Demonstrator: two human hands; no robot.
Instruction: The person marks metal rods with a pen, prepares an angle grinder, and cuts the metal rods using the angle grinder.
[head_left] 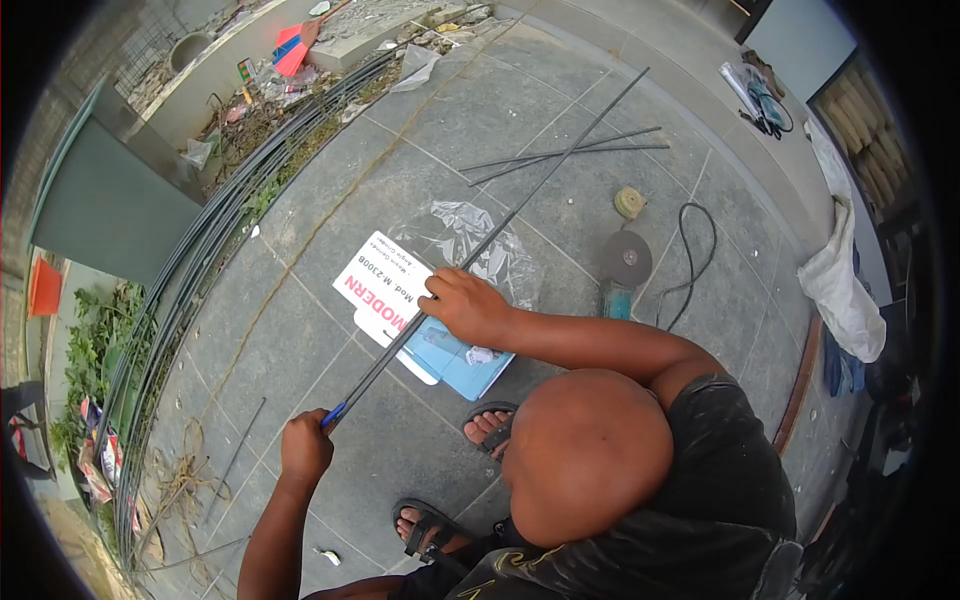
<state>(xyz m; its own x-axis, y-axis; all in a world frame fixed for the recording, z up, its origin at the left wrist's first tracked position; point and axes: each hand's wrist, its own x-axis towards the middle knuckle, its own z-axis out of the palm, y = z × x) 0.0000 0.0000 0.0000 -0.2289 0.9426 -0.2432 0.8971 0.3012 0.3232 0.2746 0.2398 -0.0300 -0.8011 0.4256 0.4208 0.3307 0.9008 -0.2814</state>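
Observation:
My left hand is closed round the near end of a long dark metal rod, where a small blue piece shows beside the fingers. I cannot tell what the blue piece is. Further along, my right hand wraps round the same rod, which seems doubled between my hands and runs on to the upper right. Beneath it lies a white and blue cardboard box printed "MODERN" and "Angle Grinder". Clear plastic wrap lies beside the box.
An angle grinder with a dark disc and black cord lies on the tiles at right, near a yellowish roll. Several loose rods lie ahead. Bundled long rods curve along the left, beside a green bin.

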